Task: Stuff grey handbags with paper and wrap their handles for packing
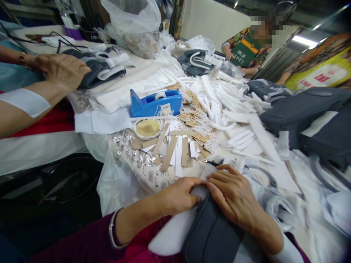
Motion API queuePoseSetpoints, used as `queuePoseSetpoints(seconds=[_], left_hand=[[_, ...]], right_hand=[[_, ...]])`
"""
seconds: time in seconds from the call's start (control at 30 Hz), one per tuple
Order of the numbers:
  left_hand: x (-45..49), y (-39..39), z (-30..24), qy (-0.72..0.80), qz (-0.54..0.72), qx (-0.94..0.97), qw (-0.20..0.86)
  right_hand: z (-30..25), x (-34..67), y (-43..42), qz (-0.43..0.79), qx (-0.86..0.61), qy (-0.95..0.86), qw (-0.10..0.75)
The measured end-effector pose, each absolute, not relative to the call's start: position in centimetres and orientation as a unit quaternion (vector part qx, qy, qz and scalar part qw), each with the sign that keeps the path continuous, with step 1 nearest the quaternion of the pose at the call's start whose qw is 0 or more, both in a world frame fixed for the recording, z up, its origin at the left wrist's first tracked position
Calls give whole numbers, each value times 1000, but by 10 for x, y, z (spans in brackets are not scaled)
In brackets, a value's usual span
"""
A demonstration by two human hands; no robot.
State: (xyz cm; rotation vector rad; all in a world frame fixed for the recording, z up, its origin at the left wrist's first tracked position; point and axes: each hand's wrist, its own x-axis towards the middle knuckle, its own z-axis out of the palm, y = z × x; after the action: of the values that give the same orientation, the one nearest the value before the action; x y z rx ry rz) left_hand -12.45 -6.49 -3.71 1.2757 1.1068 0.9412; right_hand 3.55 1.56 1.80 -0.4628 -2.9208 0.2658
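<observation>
The white foam sheet is pinched over the dark grey bag, nearest the person, by the left hand and the right hand, both curled closed. The sheet could be torn by uneven tugging.

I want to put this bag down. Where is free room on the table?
For the dark bag, little is free. One flat white sheet lies left of the round dish, below the blue tape dispenser. A pale strip shows between the co-worker's bag and the plastic bag. The middle is crowded with card tags and white strips; grey bags fill the right.
</observation>
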Motion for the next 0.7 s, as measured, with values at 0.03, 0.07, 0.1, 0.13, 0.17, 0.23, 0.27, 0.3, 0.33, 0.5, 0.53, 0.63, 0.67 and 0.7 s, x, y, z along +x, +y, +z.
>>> queuePoseSetpoints(seconds=[0.03,0.07,0.1,0.13,0.17,0.23,0.27,0.3,0.33,0.5,0.53,0.63,0.67,0.7], left_hand=[[-129,-69,-35,472,398,563,550],[-135,-75,-32,474,392,588,526],[-142,-82,-29,478,382,614,499],[-149,-91,-26,483,371,640,469],[-156,-100,-24,484,358,667,439],[-169,-119,-24,467,329,721,393],[-173,-127,-25,448,317,744,382],[-176,-133,-28,426,311,761,378],[-177,-137,-31,405,311,770,384],[-165,-137,-48,365,410,712,438],[-161,-136,-49,365,434,695,442],[-147,-132,-52,385,491,637,453],[-143,-131,-51,403,499,615,459],[-139,-130,-50,425,501,594,464]], right_hand=[[17,35,16,86,-157,-980,82],[16,35,16,83,-159,-981,79],[15,35,17,83,-161,-980,76],[15,35,17,83,-163,-980,74],[14,36,18,85,-164,-980,70],[13,36,19,91,-165,-980,61],[13,36,19,95,-165,-980,59],[13,36,19,98,-166,-980,59],[13,36,19,100,-167,-979,62],[13,35,20,112,-163,-977,84],[13,35,21,118,-161,-976,87],[15,35,22,144,-152,-973,96],[16,35,22,156,-145,-972,99],[18,35,22,169,-139,-970,105]])
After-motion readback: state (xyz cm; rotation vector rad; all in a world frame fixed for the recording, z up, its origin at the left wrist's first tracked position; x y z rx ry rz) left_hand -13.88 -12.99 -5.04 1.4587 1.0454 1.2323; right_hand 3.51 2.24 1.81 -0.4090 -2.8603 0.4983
